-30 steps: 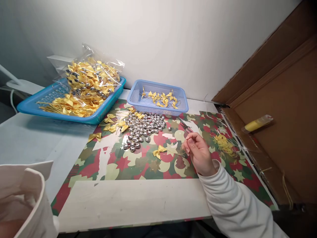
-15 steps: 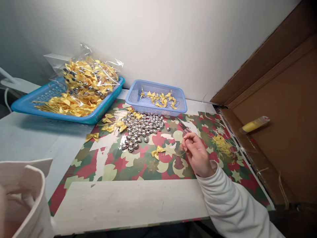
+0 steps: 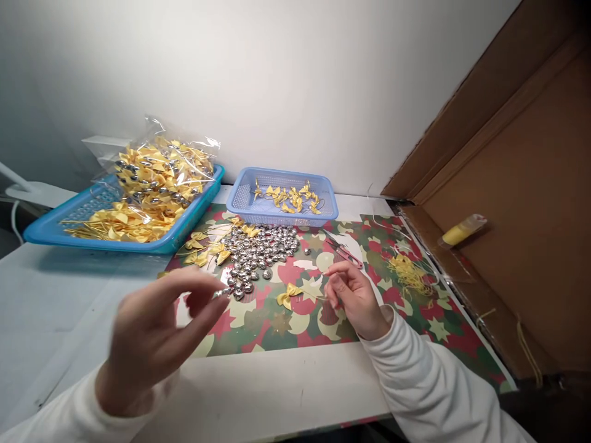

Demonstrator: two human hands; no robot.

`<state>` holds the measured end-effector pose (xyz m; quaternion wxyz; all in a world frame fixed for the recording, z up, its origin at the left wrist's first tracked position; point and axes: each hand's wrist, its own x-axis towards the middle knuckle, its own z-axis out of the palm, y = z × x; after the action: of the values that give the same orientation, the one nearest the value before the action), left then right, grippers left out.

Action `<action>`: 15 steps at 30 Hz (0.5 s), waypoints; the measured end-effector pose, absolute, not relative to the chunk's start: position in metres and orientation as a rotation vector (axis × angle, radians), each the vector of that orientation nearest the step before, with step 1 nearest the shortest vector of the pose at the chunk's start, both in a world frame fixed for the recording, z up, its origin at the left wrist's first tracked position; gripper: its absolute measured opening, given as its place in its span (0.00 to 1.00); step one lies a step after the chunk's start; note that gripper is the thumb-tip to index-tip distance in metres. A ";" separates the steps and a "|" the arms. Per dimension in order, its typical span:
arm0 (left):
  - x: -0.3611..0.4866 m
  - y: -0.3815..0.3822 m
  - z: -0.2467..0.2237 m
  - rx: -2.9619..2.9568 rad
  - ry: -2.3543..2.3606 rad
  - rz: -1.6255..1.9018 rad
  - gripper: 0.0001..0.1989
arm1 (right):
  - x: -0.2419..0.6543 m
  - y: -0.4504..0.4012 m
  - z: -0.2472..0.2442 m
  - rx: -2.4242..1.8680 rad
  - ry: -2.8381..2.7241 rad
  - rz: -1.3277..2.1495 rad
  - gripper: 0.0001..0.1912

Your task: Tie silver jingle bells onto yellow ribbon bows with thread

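Note:
A yellow ribbon bow point(image 3: 289, 296) lies on the patterned sheet with its thin cord trailing to the right. My right hand point(image 3: 353, 298) pinches the end of that cord between thumb and fingers. My left hand point(image 3: 161, 332) hangs over the left front of the sheet, thumb and forefinger held a little apart, with nothing plainly visible between them. Just beyond its fingertips spreads a heap of small silver jingle bells point(image 3: 258, 255). One single bell point(image 3: 307, 251) sits apart to the right of the heap. Snips point(image 3: 344, 252) with reddish handles rest above my right hand.
A blue basket point(image 3: 290, 219) with several yellow bows stands at the back. A larger blue tray point(image 3: 106, 246) at left bears a clear bag point(image 3: 166, 163) of bows with bells. Yellow cords point(image 3: 409, 274) lie at right, near a cardboard wall point(image 3: 517, 184) and a yellow tube point(image 3: 464, 231).
My left hand has come out from the lower left, from the white pouch-like container, to near the bells. The view has shifted slightly. My right hand stays on the cord.

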<state>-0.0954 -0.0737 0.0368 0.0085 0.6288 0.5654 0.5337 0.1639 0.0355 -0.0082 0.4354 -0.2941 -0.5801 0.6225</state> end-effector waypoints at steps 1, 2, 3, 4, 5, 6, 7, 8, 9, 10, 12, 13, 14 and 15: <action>-0.091 -0.060 0.038 1.950 1.779 1.442 0.06 | 0.163 0.035 -0.009 -0.738 -1.449 1.535 0.15; -0.088 -0.048 0.038 1.971 1.775 1.329 0.07 | 0.163 0.035 -0.009 -0.744 -1.453 1.521 0.15; -0.085 -0.037 0.037 2.005 1.776 1.194 0.08 | 0.162 0.035 -0.009 -0.756 -1.457 1.508 0.16; -0.082 -0.028 0.036 2.051 1.787 1.065 0.10 | 0.162 0.036 -0.009 -0.772 -1.461 1.497 0.16; -0.080 -0.020 0.033 2.102 1.814 0.953 0.11 | 0.162 0.036 -0.009 -0.792 -1.463 1.487 0.17; -0.079 -0.014 0.030 2.159 1.854 0.848 0.12 | 0.162 0.036 -0.009 -0.810 -1.461 1.480 0.17; -0.078 -0.009 0.026 2.222 1.903 0.759 0.12 | 0.162 0.037 -0.009 -0.820 -1.454 1.480 0.17; -0.078 -0.005 0.022 2.281 1.948 0.678 0.11 | 0.162 0.037 -0.009 -0.818 -1.445 1.492 0.17; -0.077 -0.003 0.017 2.336 1.977 0.609 0.11 | 0.162 0.037 -0.009 -0.807 -1.439 1.516 0.18; -0.077 -0.001 0.013 2.381 1.989 0.551 0.11 | 0.161 0.037 -0.009 -0.792 -1.434 1.544 0.18; -0.077 0.000 0.005 2.436 1.985 0.476 0.12 | 0.160 0.035 -0.010 -0.779 -1.433 1.601 0.17; -0.077 0.000 0.002 2.450 1.977 0.453 0.11 | 0.160 0.034 -0.010 -0.790 -1.437 1.623 0.17; -0.077 0.000 -0.001 2.457 1.970 0.438 0.11 | 0.159 0.033 -0.011 -0.812 -1.441 1.642 0.18; -0.077 -0.001 -0.003 2.460 1.965 0.427 0.10 | 0.158 0.032 -0.011 -0.841 -1.445 1.661 0.18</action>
<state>-0.0771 -0.0008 -0.0029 -0.0178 0.7741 0.6184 0.1345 0.1582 0.0318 -0.0113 0.3823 -0.3298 -0.5667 0.6511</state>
